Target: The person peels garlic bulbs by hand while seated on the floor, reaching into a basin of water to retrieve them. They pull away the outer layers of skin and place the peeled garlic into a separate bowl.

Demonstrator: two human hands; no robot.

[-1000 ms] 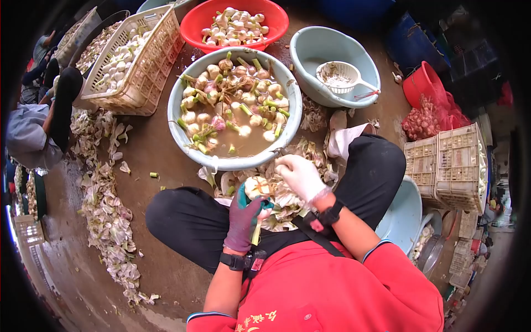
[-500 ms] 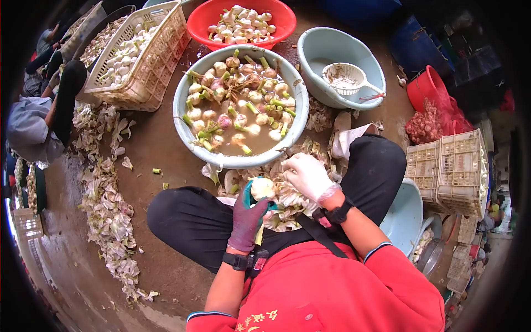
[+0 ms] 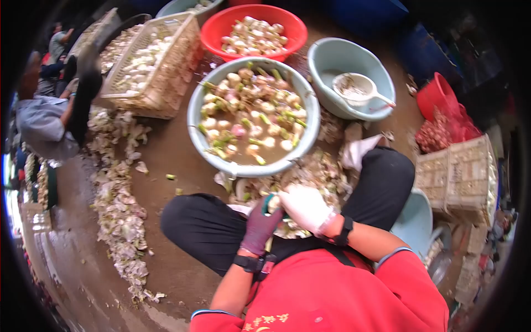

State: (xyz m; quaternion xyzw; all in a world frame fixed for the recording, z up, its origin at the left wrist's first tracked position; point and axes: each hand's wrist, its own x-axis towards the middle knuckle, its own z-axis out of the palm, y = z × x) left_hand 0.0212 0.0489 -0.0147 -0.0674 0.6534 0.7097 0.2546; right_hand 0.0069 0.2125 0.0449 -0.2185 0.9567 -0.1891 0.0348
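My left hand point(image 3: 261, 226), in a purple and green glove, is closed around a pale garlic bulb point(image 3: 272, 205) between my knees. Its green stem points down below the hand. My right hand point(image 3: 305, 208), in a white glove, presses its curled fingers on the right side of the same bulb; motion blur softens the fingertips. Just beyond my hands stands a pale blue basin point(image 3: 194, 136) of brownish water, full of garlic bulbs with cut green stems. Loose garlic skins point(image 3: 326, 180) lie between my legs and that basin.
Behind stands a red basin point(image 3: 207, 39) of peeled bulbs. A blue-grey basin point(image 3: 354, 112) at right holds a white strainer point(image 3: 354, 88). Left are a plastic crate point(image 3: 157, 97) of garlic, a skin heap point(image 3: 119, 221) and a seated person point(image 3: 44, 119). Stacked crates point(image 3: 456, 174) stand right.
My right hand has moved left and down, from apart to against the garlic bulb. My left hand still holds it. The whole view has shifted slightly, with the scene sliding right and down.
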